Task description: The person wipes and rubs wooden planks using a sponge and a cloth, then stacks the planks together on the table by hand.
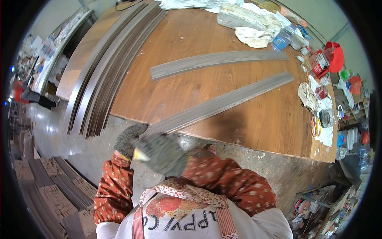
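Observation:
A long grey wood-grain strip lies slantwise across the table, its near end sticking out over the front edge. My left hand, in a dark grey knit glove, is closed around that near end. Close beside it is my right hand, in a similar glove, reaching across to the left and blurred by motion. Its fingers look curled, and a small pale yellowish-white piece shows at them; I cannot make out what it is. A second grey strip lies apart, farther back on the table.
The brown wooden table bears stacked long strips at left. Along its right side are a plastic bottle, rags, jars and a red bag. More strips are piled at lower left. A person is far left.

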{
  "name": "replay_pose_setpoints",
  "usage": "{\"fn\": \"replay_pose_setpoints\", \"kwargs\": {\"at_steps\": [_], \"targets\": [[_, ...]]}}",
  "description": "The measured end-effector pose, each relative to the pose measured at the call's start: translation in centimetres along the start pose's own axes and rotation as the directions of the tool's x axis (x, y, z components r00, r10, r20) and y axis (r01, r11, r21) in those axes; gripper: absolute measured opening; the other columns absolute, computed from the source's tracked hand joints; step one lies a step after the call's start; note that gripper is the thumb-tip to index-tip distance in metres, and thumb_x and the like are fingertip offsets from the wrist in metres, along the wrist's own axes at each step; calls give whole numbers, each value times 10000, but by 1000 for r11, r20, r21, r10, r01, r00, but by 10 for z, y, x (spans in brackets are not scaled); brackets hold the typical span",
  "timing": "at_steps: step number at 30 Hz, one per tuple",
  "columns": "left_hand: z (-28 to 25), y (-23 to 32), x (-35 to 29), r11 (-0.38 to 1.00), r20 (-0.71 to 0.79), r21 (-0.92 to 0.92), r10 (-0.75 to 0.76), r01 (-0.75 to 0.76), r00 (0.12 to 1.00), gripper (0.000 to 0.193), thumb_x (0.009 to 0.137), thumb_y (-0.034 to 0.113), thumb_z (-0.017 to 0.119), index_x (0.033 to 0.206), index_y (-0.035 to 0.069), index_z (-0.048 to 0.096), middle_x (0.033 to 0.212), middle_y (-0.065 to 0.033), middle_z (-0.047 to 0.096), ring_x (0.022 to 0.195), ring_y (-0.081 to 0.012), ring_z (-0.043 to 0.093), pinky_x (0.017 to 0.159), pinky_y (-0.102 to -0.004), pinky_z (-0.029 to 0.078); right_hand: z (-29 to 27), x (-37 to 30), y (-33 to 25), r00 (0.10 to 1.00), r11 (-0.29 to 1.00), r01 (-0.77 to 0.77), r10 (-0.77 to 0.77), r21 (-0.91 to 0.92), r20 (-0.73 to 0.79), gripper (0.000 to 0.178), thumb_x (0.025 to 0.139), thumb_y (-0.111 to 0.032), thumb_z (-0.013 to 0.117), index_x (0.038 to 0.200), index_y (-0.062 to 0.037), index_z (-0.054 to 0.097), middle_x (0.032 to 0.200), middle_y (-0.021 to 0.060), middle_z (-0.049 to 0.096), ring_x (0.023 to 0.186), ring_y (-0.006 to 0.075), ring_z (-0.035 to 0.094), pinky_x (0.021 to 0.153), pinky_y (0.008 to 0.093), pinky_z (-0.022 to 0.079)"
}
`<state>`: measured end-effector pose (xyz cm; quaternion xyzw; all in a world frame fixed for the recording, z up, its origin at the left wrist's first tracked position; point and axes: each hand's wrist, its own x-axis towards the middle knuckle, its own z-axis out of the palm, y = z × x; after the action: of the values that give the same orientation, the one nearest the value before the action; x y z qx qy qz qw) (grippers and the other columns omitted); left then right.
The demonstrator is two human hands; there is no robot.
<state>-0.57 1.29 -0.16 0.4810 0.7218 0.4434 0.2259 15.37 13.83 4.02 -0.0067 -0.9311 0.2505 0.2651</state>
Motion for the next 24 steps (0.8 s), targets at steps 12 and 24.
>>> {"fn": "replay_pose_setpoints", "kwargs": {"at_steps": [12,24], "targets": [[16,4,15,420,227,-818,-392,393,891,261,884,175,600,1034,-37,617,972,-113,647,843,-165,628,761,-278,530,15,-5,-43,980,985,-148,134,89,146,583,709,-216,724,1210,-3,514,1099,177,581,1010,351,577,870,434,466],[72,-10,-47,639,-235,-757,-72,-136,969,424,854,93,603,1234,-16,451,1135,-98,552,1048,-241,559,907,-358,492,-75,46,11,978,961,-203,210,-190,16,594,708,-278,781,1180,-13,534,1044,171,608,959,326,582,841,417,467]]}}
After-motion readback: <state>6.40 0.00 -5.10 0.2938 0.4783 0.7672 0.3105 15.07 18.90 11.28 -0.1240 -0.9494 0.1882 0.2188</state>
